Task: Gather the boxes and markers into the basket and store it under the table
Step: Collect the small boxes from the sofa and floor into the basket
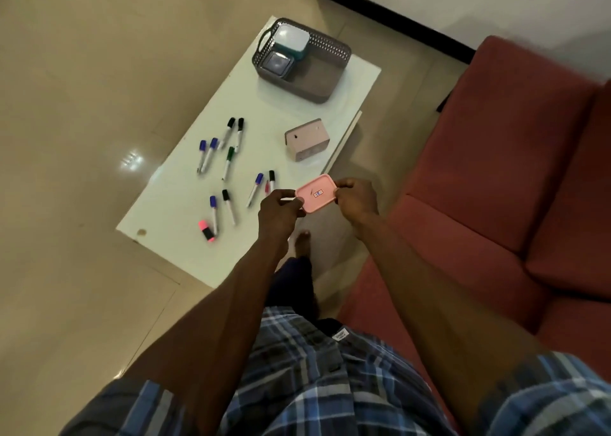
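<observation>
Two boxes in grey basket, pink box and scattered markers on white table

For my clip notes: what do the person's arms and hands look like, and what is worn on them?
Both forearms are bare, and the left hand and right hand wear no gloves, watch or visible rings. Short plaid sleeves in blue, grey and white cover the upper arms.

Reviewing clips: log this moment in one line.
both hands: left hand, right hand hold pink lid | basket: two boxes | markers: on table

basket right half free — pink box en route | markers scattered (left)
</observation>
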